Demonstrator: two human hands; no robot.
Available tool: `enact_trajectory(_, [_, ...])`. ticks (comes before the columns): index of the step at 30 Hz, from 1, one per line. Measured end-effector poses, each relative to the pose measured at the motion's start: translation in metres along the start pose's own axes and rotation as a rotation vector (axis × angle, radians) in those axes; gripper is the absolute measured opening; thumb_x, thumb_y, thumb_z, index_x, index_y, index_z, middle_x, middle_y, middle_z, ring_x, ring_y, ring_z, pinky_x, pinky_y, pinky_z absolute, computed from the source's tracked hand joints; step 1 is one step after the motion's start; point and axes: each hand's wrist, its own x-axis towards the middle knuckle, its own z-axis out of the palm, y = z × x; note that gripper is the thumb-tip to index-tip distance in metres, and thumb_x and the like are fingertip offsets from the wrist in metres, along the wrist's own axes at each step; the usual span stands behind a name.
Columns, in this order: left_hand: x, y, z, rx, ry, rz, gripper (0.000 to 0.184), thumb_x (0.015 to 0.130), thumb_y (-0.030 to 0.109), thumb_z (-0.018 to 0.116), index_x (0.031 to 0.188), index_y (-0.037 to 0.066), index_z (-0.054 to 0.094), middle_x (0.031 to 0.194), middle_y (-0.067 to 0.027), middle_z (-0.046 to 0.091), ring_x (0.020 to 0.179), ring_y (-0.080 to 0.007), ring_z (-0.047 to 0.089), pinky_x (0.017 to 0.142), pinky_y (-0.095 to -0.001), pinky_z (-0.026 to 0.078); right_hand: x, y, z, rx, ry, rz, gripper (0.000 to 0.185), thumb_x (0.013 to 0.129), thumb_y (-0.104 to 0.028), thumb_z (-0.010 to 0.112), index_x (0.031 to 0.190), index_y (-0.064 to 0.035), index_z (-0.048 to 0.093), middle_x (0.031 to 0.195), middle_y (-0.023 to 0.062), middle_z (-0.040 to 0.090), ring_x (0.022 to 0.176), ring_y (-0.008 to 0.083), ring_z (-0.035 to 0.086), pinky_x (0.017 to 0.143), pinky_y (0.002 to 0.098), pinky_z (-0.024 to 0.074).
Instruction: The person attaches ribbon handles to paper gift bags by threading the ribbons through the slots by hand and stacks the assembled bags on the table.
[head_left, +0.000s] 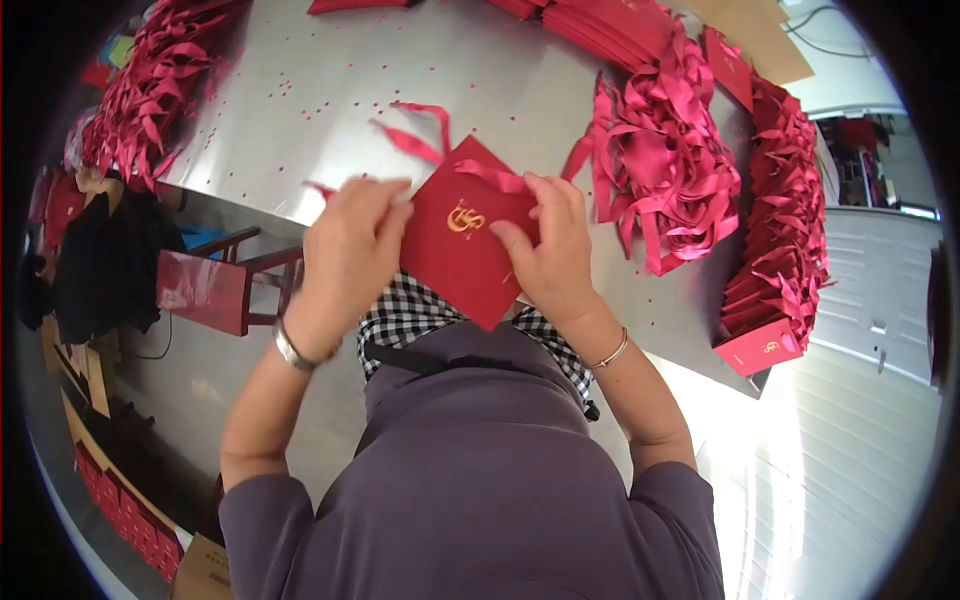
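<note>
A flat red paper gift bag [450, 262] with a gold emblem is tilted cornerwise in front of my body. My right hand [556, 245] grips its right side, thumb on the front face, fingers by a pink-red ribbon [490, 177] that crosses its upper part. At the bag's left corner, my left hand [352, 245] has its fingers drawn together; what they hold, if anything, is hidden. A ribbon end [318, 188] shows just beyond that hand. Another looped ribbon [425, 140] sticks out past the bag's top, over the metal table [300, 140].
A heap of loose ribbons [675, 160] lies right of the bag. Beyond it runs a long row of ribboned red bags [785, 210]. Stacked red bags [610, 35] are at the back, more ribbons [150, 95] at the left. Small red dots scatter the tabletop. A wooden chair [205, 290] stands left.
</note>
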Motion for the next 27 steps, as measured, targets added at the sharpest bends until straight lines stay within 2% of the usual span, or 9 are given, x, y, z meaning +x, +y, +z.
enact_trajectory(2, [-0.01, 0.011, 0.007, -0.027, -0.017, -0.065, 0.022, 0.083, 0.011, 0.066, 0.104, 0.003, 0.064, 0.091, -0.0137, 0.062, 0.08, -0.0324, 0.062, 0.072, -0.0394, 0.05, 0.011, 0.007, -0.012, 0.098, 0.108, 0.114, 0.027, 0.083, -0.009, 0.066, 0.107, 0.0016, 0.059, 0.094, 0.0146, 0.059, 0.075, 0.0277, 0.06, 0.066, 0.0343, 0.0497])
enact_trajectory(4, [-0.018, 0.01, 0.015, 0.054, 0.05, -0.092, 0.023, 0.083, 0.011, 0.066, 0.103, 0.0, 0.064, 0.092, -0.0145, 0.062, 0.081, -0.0326, 0.061, 0.071, -0.0392, 0.05, 0.035, 0.015, -0.029, 0.167, 0.129, 0.327, 0.02, 0.085, -0.008, 0.063, 0.101, 0.0041, 0.061, 0.085, 0.0159, 0.063, 0.071, 0.029, 0.063, 0.067, 0.0358, 0.0514])
enact_trajectory(6, [-0.021, 0.009, 0.016, 0.029, 0.061, -0.106, 0.024, 0.083, 0.011, 0.067, 0.104, 0.0, 0.064, 0.092, -0.0147, 0.062, 0.081, -0.0323, 0.061, 0.071, -0.0389, 0.05, 0.055, 0.053, -0.025, 0.053, 0.184, 0.174, 0.023, 0.087, -0.016, 0.061, 0.098, 0.0037, 0.063, 0.083, 0.0182, 0.067, 0.074, 0.0321, 0.066, 0.066, 0.0384, 0.0525])
enact_trajectory(8, [-0.022, 0.008, 0.014, -0.025, 0.075, -0.135, 0.025, 0.082, 0.011, 0.068, 0.104, -0.002, 0.063, 0.092, -0.0152, 0.061, 0.08, -0.0319, 0.061, 0.07, -0.0384, 0.05, 0.076, 0.06, -0.028, -0.453, -0.232, 0.385, 0.029, 0.088, -0.027, 0.061, 0.097, 0.0002, 0.067, 0.083, 0.0185, 0.068, 0.079, 0.0316, 0.067, 0.07, 0.0391, 0.0514])
enact_trajectory(15, [-0.029, 0.01, 0.014, 0.019, 0.056, -0.167, 0.023, 0.081, 0.013, 0.069, 0.1, 0.0, 0.065, 0.091, -0.0132, 0.062, 0.079, -0.0307, 0.062, 0.069, -0.0382, 0.05, 0.092, 0.058, -0.027, -0.454, -0.295, 0.382, 0.036, 0.085, -0.034, 0.059, 0.088, 0.0012, 0.067, 0.084, 0.0213, 0.067, 0.082, 0.0373, 0.066, 0.073, 0.0446, 0.0523])
enact_trajectory(18, [-0.029, 0.01, 0.017, 0.043, 0.059, -0.221, 0.022, 0.08, 0.014, 0.071, 0.097, 0.002, 0.066, 0.09, -0.011, 0.063, 0.078, -0.0296, 0.063, 0.069, -0.0379, 0.05, 0.081, 0.055, -0.029, -0.14, -0.03, 0.285, 0.027, 0.086, -0.026, 0.063, 0.088, 0.0017, 0.064, 0.083, 0.0165, 0.069, 0.073, 0.0278, 0.067, 0.065, 0.0369, 0.0521])
enact_trajectory(21, [-0.025, 0.009, 0.017, 0.027, 0.032, -0.3, 0.021, 0.078, 0.015, 0.072, 0.094, 0.003, 0.066, 0.089, -0.0098, 0.063, 0.078, -0.0286, 0.063, 0.068, -0.0376, 0.05, 0.071, 0.035, -0.043, 0.717, 0.199, 0.535, 0.007, 0.09, -0.005, 0.062, 0.091, 0.0001, 0.057, 0.08, 0.0042, 0.065, 0.069, 0.005, 0.056, 0.059, 0.0187, 0.0447])
enact_trajectory(24, [-0.022, 0.005, 0.015, -0.012, 0.066, -0.337, 0.02, 0.076, 0.015, 0.073, 0.089, 0.003, 0.066, 0.087, -0.0121, 0.064, 0.078, -0.0291, 0.063, 0.068, -0.0368, 0.049, 0.059, 0.026, -0.056, 0.808, 0.371, 0.563, 0.014, 0.089, -0.002, 0.062, 0.1, 0.0011, 0.055, 0.081, 0.0046, 0.064, 0.07, 0.0064, 0.057, 0.06, 0.0187, 0.0454])
enact_trajectory(27, [-0.02, -0.004, 0.012, -0.066, 0.029, -0.355, 0.021, 0.076, 0.015, 0.074, 0.086, 0.0, 0.064, 0.081, -0.0149, 0.063, 0.074, -0.0274, 0.062, 0.067, -0.0359, 0.049, 0.032, 0.028, -0.066, 1.209, 0.411, 0.477, 0.024, 0.086, 0.002, 0.065, 0.108, -0.0047, 0.057, 0.086, 0.001, 0.063, 0.072, 0.0087, 0.058, 0.063, 0.0213, 0.0479])
